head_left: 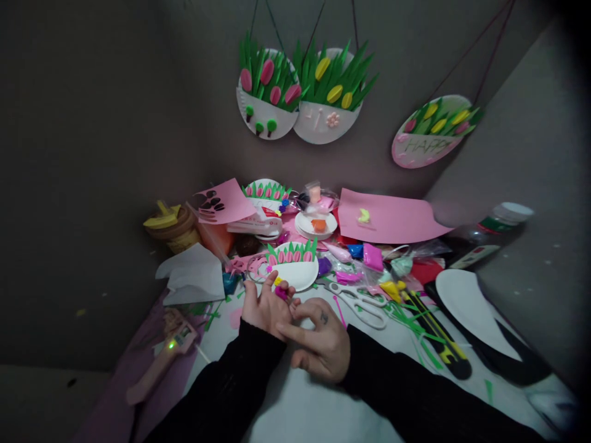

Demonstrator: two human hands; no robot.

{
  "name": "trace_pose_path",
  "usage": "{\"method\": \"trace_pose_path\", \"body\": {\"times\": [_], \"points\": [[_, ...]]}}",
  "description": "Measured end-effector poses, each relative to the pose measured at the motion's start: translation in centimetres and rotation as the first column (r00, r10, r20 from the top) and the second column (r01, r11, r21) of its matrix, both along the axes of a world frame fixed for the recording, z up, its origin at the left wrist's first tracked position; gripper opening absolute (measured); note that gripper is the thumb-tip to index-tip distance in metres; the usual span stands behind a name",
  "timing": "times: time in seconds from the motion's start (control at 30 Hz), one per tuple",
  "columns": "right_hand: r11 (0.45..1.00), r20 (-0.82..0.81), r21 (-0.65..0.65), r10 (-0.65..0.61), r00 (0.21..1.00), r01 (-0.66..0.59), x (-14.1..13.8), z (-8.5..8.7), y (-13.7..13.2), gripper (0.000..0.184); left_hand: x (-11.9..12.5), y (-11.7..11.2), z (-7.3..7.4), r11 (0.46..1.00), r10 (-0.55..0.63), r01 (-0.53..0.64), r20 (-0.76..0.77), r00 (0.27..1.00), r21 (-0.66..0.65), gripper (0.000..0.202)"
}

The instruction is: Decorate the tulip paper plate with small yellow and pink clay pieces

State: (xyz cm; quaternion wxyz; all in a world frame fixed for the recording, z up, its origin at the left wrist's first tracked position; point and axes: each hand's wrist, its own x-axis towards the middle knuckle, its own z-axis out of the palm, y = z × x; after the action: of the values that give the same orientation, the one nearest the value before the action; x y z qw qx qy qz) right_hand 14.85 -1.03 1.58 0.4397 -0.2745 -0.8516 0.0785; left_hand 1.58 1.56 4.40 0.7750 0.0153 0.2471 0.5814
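Observation:
My left hand (264, 306) is turned palm up, thumb out, other fingers partly curled. A small purple piece of clay (281, 293) shows at those curled fingers. My right hand (325, 338) lies across the left palm, fingers apart, one finger stretched over the base of the palm; anything between the two palms is hidden. Just beyond them rests a white paper plate (302, 275) with a pocket, pink paper tulips and green paper leaves. Bits of pink and yellow clay (277, 281) show at its left edge.
White scissors (364, 306) and a yellow-black utility knife (446, 344) lie right among green paper scraps. A pink glue gun (161, 363) with a green light is left. Behind are clay packets (372, 257), pink sheets (392, 218) and a bottle (496, 231). Decorated plates (330, 123) hang above.

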Motion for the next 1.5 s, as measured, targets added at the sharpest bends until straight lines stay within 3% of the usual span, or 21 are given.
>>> {"method": "trace_pose_path", "body": {"times": [0.47,0.93,1.1,1.23,1.37,1.5], "points": [[0.999,0.019,-0.02,-0.03,0.999,0.031,0.11,-0.27,-0.03,0.047,0.03,-0.15,-0.03,1.0,0.003,-0.003,0.018,1.0,0.008,0.053],[0.998,0.029,0.008,0.057,0.998,-0.057,-0.08,0.24,-0.28,0.047,-0.13,-0.04,-0.02,1.0,-0.003,0.003,0.013,1.0,0.02,0.056],[0.999,0.039,0.006,-0.031,0.999,0.031,-0.17,0.04,-0.35,0.049,-0.16,-0.09,0.17,1.0,0.008,-0.009,0.009,1.0,0.004,0.056],[0.999,0.05,0.028,0.045,0.998,-0.046,-0.28,0.12,-0.41,0.049,-0.15,-0.09,0.25,1.0,0.022,-0.022,-0.007,1.0,-0.008,0.057],[1.0,0.064,0.007,-0.012,0.998,0.012,-0.22,0.14,-0.37,0.049,-0.2,-0.06,0.1,1.0,0.015,-0.015,-0.007,1.0,0.001,0.056],[0.999,0.039,0.01,0.045,0.998,-0.045,-0.15,0.14,-0.43,0.042,-0.37,0.01,-0.06,1.0,0.02,-0.02,0.003,1.0,0.011,0.057]]}}
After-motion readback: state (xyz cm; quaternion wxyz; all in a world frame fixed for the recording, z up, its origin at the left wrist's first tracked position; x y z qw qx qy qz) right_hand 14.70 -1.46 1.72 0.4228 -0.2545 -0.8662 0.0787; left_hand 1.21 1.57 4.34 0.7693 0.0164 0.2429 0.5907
